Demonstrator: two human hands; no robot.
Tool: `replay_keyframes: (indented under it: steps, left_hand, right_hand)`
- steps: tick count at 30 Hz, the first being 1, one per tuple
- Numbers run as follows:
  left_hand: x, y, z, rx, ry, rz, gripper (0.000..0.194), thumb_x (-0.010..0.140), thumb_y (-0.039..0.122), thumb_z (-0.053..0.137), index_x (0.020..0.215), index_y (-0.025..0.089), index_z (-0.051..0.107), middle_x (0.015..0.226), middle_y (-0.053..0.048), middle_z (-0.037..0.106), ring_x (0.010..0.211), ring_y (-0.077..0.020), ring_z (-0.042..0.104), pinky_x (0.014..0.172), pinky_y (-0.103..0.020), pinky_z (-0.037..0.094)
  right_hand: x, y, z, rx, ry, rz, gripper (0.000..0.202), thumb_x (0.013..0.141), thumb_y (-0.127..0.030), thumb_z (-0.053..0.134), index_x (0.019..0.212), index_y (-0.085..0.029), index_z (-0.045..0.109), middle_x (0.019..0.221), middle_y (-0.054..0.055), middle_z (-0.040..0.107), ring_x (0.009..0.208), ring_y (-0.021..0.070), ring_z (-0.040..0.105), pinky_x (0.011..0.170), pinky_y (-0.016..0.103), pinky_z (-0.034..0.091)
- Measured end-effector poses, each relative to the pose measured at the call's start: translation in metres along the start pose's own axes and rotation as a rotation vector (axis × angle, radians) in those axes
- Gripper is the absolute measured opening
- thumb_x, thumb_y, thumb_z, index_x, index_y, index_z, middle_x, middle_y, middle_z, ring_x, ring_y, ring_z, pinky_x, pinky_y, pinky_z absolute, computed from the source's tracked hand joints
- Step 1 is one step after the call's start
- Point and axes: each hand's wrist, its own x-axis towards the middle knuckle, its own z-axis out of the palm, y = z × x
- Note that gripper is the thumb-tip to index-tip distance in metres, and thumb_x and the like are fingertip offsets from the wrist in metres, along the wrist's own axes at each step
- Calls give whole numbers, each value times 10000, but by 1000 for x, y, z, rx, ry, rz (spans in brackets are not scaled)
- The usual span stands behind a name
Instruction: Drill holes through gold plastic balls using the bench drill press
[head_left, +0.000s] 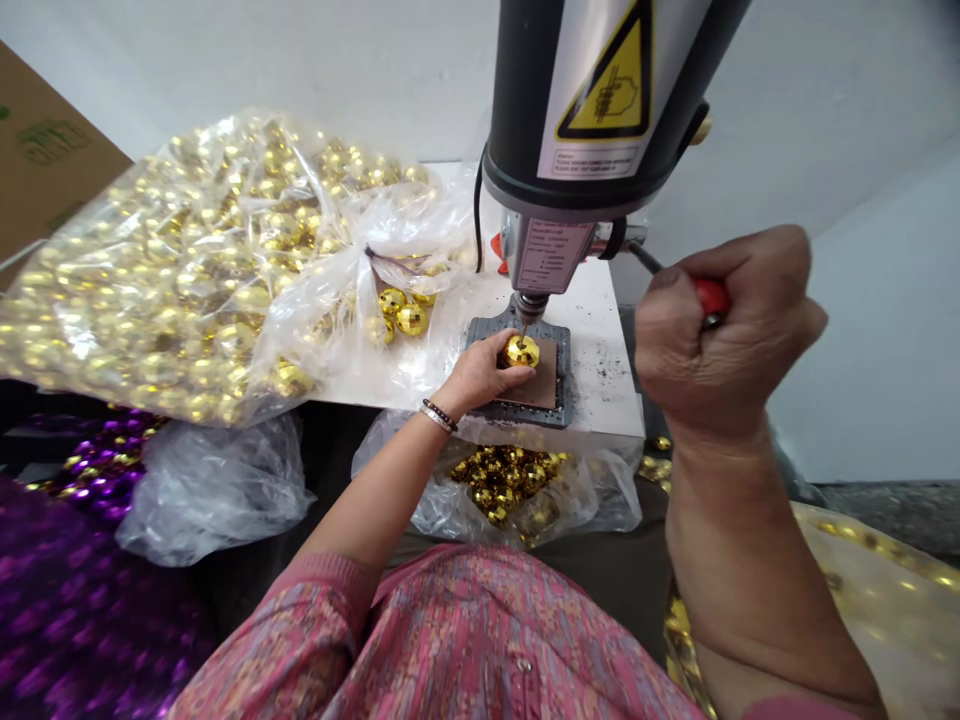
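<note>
My left hand pinches a shiny gold faceted ball between thumb and fingers. The ball rests on a brown board lying on the grey base plate of a drill press. Right above the ball is the drill chuck, its thin bit reaching down to the ball's top; how deep it sits I cannot tell. At the right, my right hand is wrapped around the red-knobbed feed lever of the press.
A big clear bag of gold balls covers the table's left side, with loose gold balls at its mouth. Below the front edge hangs an open bag holding gold balls. Dark shavings dot the white tabletop. Purple balls lie lower left.
</note>
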Motion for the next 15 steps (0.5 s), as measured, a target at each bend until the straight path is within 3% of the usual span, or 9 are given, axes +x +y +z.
replay_keyframes:
  steps: [8,15]
  left_hand:
    - [1,-1,-1,-14,-22,11,548,848,333,860,1359,173,740,1140,-69,815,1033,-240,717,969,-340,548]
    - [1,-3,0,-19,-2,14,502,834,342,869,1305,206,764,1100,-43,814,1008,-234,715,964,-341,563]
  right_hand:
    - [-16,-3,7,-10,65,-28,193,1001,-313,492,885,-198,594,744,-25,568,651,57,477,638,251,326]
    - [-27,-2,11,-19,53,44,275,1042,-392,462,916,-234,649,782,-4,636,704,98,580,669,263,430]
